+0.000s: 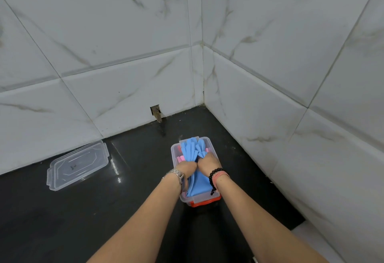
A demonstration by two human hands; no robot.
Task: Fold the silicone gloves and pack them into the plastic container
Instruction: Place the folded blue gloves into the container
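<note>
Both your hands, left hand and right hand, are curled tight around the blue silicone gloves over the plastic container on the worktop, glove fingers pointing away toward the wall, lengthwise along the container.

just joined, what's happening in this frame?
A person is pressing blue silicone gloves down into a clear plastic container on a dark counter. Both the left hand and right hand grip the gloves. Pink gloves lie underneath. The lid sits off to the left.
</note>
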